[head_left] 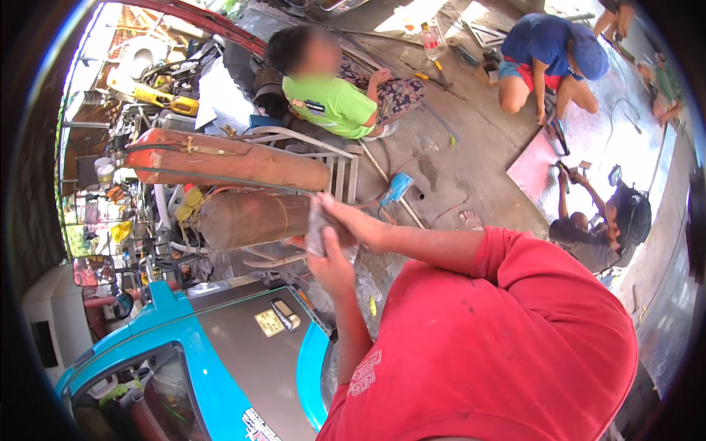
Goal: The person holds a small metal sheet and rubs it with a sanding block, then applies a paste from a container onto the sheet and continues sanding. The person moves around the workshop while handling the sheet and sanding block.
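Both my hands are on a flat, grey-brown piece (318, 226) with a slightly shiny surface; its kind is not clear. My left hand (331, 263) grips its near side, thumb up against its face. My right hand (351, 220) closes on it from the other side, fingertips at the top edge. The piece is held up in front of a rusty brown gas cylinder (254, 218). Just behind lies an orange-red gas cylinder (228, 163) with a hose along it.
A teal and grey vehicle door (246, 331) stands at lower left. A person in a lime shirt (327, 103) sits beyond the cylinders, near a blue box-shaped thing (397, 188) and cables. Several people work around a shiny metal sheet (533, 173) at right. A bottle (429, 40) stands farther back.
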